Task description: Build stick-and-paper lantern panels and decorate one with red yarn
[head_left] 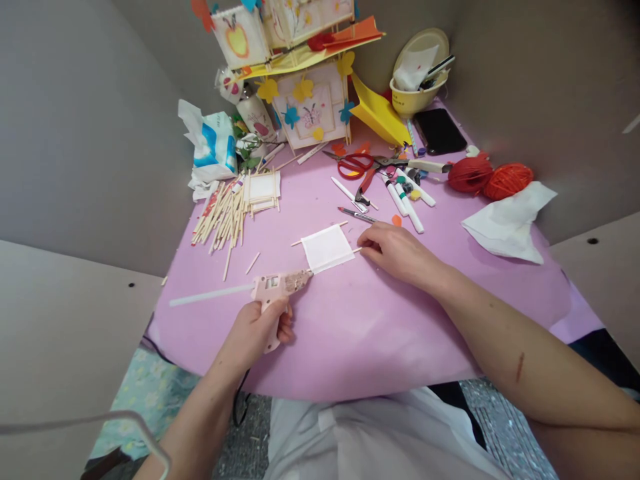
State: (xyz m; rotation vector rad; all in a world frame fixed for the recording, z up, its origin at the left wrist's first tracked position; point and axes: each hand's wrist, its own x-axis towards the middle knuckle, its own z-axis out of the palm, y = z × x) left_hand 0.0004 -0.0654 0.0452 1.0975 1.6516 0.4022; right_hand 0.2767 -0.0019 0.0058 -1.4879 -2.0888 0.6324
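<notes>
gripping glue gun (277, 288), left hand (257, 330) points nozzle at white panel (327, 248).

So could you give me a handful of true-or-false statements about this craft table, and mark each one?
1. The left hand grips a pale pink glue gun. True.
2. The glue gun's nozzle points at a white paper square on thin wooden sticks. True.
3. The right hand holds the red-handled scissors. False: the scissors lie further back on the pink table covering; the right hand rests at the paper square's edge.
4. The two balls of yarn are blue. False: they are red and orange.
5. A heap of loose wooden sticks lies to the left. True.
</notes>
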